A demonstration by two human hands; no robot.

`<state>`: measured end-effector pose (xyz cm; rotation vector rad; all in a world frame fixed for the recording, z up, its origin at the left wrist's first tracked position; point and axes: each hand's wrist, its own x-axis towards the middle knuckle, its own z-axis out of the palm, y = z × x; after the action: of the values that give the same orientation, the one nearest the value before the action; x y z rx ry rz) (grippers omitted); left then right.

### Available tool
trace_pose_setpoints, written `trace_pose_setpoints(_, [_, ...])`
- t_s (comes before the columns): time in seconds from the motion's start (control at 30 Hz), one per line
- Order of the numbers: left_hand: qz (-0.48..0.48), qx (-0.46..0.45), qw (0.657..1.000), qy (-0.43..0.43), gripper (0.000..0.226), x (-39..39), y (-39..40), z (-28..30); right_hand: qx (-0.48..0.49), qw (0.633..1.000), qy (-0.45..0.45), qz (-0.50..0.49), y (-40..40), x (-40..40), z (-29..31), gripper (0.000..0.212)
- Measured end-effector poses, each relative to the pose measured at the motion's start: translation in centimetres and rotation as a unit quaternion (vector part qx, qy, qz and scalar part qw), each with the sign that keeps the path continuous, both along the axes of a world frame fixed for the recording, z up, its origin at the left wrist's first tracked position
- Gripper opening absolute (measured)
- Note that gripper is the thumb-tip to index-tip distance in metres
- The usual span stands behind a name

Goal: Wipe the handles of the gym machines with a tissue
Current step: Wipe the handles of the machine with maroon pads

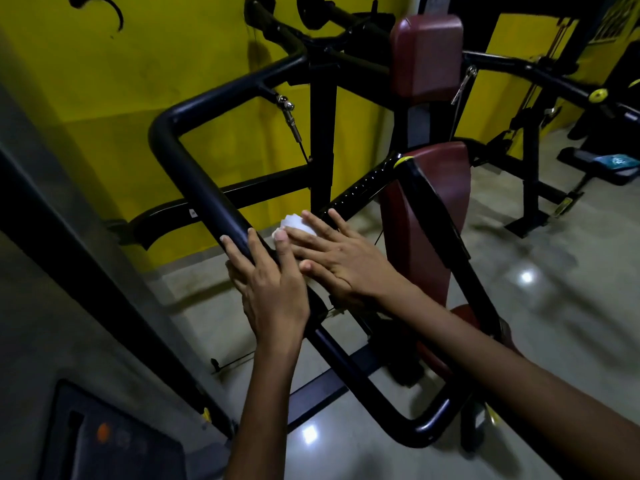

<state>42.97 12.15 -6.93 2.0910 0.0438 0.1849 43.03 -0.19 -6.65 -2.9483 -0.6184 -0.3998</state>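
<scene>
At far left a grey pillar (86, 289) is standing against the yellow wall (138, 64), with a dark console (104, 441) showing at the bottom corner. I am looking down on the black handle (204, 188) of the gym machine, a padded bar bending into a loop. My left hand (273, 289) is wrapping around this bar, fingers curling over the top and gripping it. Just beside it, my right hand (332, 258) is lying with fingers straight and spread, pressing the white tissue (294, 225) flat against the bar; the tissue is peeking out beyond my fingertips, touching the handle. Right of my hands the maroon seat pad (433, 209) is standing tilted, a maroon back pad (427, 53) above it. Glossy floor tiles (554, 271) are reflecting light at right.
</scene>
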Motion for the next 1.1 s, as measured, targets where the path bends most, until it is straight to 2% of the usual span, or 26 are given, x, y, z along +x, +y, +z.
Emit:
trace_pose_setpoints(0.13, [0.001,0.029,1.000,0.000,0.062,0.0,0.0,-0.2,0.025,0.999,-0.018,-0.020,0.1,0.6,0.6,0.074])
trace_pose_setpoints(0.3, [0.003,0.032,0.999,-0.003,0.057,0.2,-0.1,-0.5,-0.007,0.995,-0.060,-0.078,-0.8,1.8,1.6,0.070])
trace_pose_setpoints(0.47, [0.010,0.036,0.999,-0.003,0.053,0.4,0.0,-0.6,-0.064,0.989,-0.098,-0.094,-0.3,2.4,1.6,0.052])
trace_pose_setpoints(0.6, [0.009,0.039,0.999,0.000,0.053,0.4,-0.1,-0.5,-0.095,0.990,-0.054,-0.091,-1.3,1.9,1.7,0.048])
trace_pose_setpoints(0.83, [0.007,0.060,0.998,0.000,0.056,0.3,0.0,-0.5,-0.054,0.979,-0.176,-0.090,-0.9,1.4,0.0,0.041])
trace_pose_setpoints(0.97, [0.010,0.098,0.995,0.013,0.059,0.4,-0.2,-0.6,-0.056,0.978,-0.169,-0.105,-0.1,0.9,-0.5,0.056])
trace_pose_setpoints(1.1, [0.010,0.116,0.993,0.015,0.057,0.4,0.0,-0.7,-0.047,0.976,-0.183,-0.104,0.5,0.2,0.0,0.055])
